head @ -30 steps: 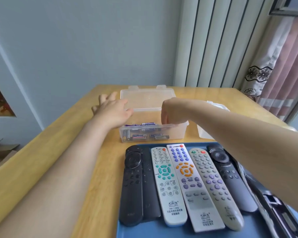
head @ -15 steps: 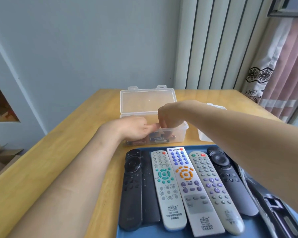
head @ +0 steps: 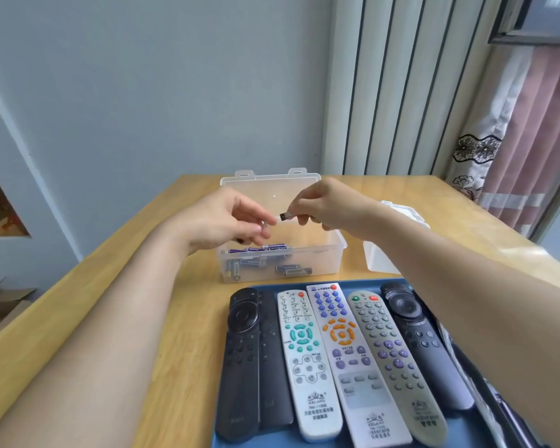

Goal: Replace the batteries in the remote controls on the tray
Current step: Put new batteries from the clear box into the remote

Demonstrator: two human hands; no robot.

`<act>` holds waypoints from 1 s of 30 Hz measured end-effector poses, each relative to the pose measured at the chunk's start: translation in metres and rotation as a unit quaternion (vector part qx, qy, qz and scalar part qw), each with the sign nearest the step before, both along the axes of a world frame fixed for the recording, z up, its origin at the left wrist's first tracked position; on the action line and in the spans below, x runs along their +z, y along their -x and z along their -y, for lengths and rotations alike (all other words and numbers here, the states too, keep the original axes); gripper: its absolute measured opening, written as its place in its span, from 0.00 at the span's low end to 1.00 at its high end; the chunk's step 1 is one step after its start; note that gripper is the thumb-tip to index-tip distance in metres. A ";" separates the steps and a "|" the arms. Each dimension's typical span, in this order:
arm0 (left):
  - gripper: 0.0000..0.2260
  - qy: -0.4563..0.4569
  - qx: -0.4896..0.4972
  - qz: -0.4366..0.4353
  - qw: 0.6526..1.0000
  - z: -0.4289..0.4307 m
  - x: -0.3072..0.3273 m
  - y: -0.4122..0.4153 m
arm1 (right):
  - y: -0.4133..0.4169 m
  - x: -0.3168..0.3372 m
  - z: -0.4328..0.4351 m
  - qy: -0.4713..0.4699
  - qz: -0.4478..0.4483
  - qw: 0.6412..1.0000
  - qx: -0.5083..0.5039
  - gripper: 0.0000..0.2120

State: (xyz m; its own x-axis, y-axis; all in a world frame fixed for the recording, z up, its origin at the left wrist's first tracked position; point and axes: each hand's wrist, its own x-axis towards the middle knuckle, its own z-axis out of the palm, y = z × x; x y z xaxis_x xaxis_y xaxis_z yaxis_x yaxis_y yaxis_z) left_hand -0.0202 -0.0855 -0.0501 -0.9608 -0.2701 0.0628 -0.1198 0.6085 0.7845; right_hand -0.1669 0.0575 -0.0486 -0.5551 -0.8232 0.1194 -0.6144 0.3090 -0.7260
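Observation:
A blue tray [head: 221, 443] at the near edge carries several remote controls lying side by side: black ones [head: 242, 360] at the left, white and grey ones [head: 307, 367] in the middle, a dark one [head: 425, 344] at the right. Behind it an open clear box [head: 332, 257] holds several loose batteries [head: 272, 249]. Above the box my right hand [head: 327, 205] pinches one battery [head: 286, 216] by its end. My left hand [head: 222, 218] faces it with fingers curled; a second battery [head: 264, 224] shows between them, mostly hidden.
The box's clear lid [head: 269, 185] stands open behind it. A white container [head: 380, 258] sits to the right of the box, partly hidden by my right arm. The wooden table [head: 181, 318] meets a wall at the back; curtains hang at the right.
Both hands have risen out of the clear box. My right hand now pinches a battery in the air, and my left hand has come up beside it.

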 end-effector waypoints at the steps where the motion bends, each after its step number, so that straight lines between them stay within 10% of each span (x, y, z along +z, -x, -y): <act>1: 0.14 -0.027 0.010 -0.035 0.999 -0.005 0.002 0.000 | -0.003 0.001 -0.007 0.032 0.055 0.998 0.003 0.07; 8: 0.02 0.042 0.006 -0.093 0.995 -0.051 0.015 0.007 | -0.020 0.016 -0.042 0.147 0.236 0.960 0.042 0.07; 17: 0.19 -0.027 -0.049 -0.126 0.990 -0.106 0.038 -0.023 | -0.040 0.020 -0.098 0.163 0.330 0.926 0.078 0.11; 23: 0.09 -0.024 -0.023 -0.109 0.993 -0.144 0.017 -0.026 | -0.056 0.029 -0.159 0.000 0.078 0.995 -0.057 0.24; 26: 0.03 -0.021 -0.023 -0.076 0.997 -0.162 0.006 -0.025 | -0.054 0.024 -0.195 -0.265 -0.135 0.944 -0.138 0.22; 30: 0.04 0.008 -0.032 -0.033 0.999 -0.184 -0.006 -0.021 | -0.060 -0.003 -0.208 -0.398 -0.129 0.897 -0.139 0.23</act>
